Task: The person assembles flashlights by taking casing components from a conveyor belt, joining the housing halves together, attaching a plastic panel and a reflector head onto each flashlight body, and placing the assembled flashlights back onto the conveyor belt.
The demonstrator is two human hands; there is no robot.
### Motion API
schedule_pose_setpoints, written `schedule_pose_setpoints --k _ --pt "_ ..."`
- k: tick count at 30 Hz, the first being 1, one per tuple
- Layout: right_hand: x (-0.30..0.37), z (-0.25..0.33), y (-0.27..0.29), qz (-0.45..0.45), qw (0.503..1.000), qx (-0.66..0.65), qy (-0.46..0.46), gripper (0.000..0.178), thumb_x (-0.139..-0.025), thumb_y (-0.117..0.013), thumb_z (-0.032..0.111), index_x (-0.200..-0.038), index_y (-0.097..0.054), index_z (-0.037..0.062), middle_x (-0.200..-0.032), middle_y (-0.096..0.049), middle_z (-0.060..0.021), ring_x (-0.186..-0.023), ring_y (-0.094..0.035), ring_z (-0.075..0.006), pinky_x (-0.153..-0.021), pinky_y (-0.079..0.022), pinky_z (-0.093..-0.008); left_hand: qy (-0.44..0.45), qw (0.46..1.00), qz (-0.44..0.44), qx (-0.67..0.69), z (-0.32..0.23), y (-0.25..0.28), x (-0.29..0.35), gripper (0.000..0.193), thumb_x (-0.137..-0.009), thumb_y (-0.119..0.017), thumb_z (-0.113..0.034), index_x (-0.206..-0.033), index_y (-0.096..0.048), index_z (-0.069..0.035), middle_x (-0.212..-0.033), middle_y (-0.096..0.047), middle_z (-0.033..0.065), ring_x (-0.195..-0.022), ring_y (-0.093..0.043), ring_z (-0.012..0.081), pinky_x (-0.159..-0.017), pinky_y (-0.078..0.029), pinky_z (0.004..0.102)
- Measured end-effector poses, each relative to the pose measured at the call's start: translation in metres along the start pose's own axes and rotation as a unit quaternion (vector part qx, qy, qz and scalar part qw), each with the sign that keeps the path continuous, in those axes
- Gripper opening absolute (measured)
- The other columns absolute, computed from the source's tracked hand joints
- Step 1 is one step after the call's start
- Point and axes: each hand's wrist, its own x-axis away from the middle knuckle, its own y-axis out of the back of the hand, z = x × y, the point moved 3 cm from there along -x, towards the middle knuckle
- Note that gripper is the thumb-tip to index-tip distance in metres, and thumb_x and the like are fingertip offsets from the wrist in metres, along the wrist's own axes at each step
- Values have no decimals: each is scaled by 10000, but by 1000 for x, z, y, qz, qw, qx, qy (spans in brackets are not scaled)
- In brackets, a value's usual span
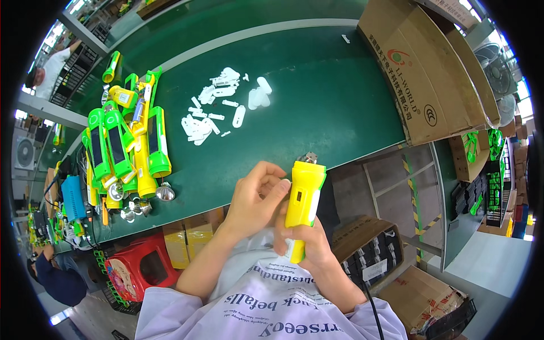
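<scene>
My right hand point(310, 242) is wrapped round the lower body of a yellow and green flashlight point(304, 195), held upright in front of my chest at the table's front edge. A dark slot shows on its side, and a shiny metal part point(309, 157) shows at its wide upper end. Close to the flashlight's left side is my left hand point(255, 195), its fingers curled and thumb and forefinger pinched. Something small and pale shows at those fingertips; I cannot make out what it is. Small white plastic pieces point(197, 129) lie loose on the green table point(317, 102).
Several yellow and green flashlights point(116, 141) are piled at the left, with loose reflectors point(165, 192) beside them. A large cardboard box point(419, 73) stands at the right. Below are a red stool point(141, 269) and a box of dark parts point(368, 249). Other people are at the far left.
</scene>
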Motion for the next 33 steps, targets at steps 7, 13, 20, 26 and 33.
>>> schedule_pose_setpoints --k 7,13,20,26,33 --pt "3 0 -4 124 988 -91 -1 549 -673 -599 -12 -1193 -460 95 -743 -465 -75 -584 -474 -193 -528 -435 -348 1 999 -4 -48 1 18 -9 195 -924 -656 -156 -1014 -597 6 -774 -659 49 -716 -598 74 -636 -472 246" --pt "4 -3 8 81 993 -81 0 574 -610 -555 -62 -1153 -469 106 -741 -471 -73 -548 -452 -184 -507 -407 -341 -150 842 -49 -516 -19 46 -38 124 -884 -652 -152 -922 -614 -40 -791 -648 125 -765 -641 320 -671 -501 419" --pt "7 3 6 73 990 -121 13 441 -602 -571 -40 -1004 -434 77 -719 -480 -91 -547 -495 -220 -513 -435 -351 -201 801 -97 -555 -31 118 -100 78 -859 -618 -58 -898 -677 -24 -853 -636 130 -871 -620 326 -765 -490 423" --pt "9 4 10 69 991 -112 21 530 -603 -578 -17 -1110 -475 98 -714 -466 -76 -544 -453 -190 -500 -403 -353 -215 787 -122 -565 -35 138 -137 104 -847 -638 -54 -914 -711 -22 -863 -660 131 -847 -641 325 -762 -504 403" --pt "1 4 11 70 991 -115 12 535 -610 -584 -17 -1121 -477 99 -717 -469 -80 -553 -462 -199 -506 -405 -357 -217 829 -88 -508 -30 100 -178 221 -839 -714 -215 -948 -711 -22 -869 -677 142 -827 -667 315 -761 -523 394"
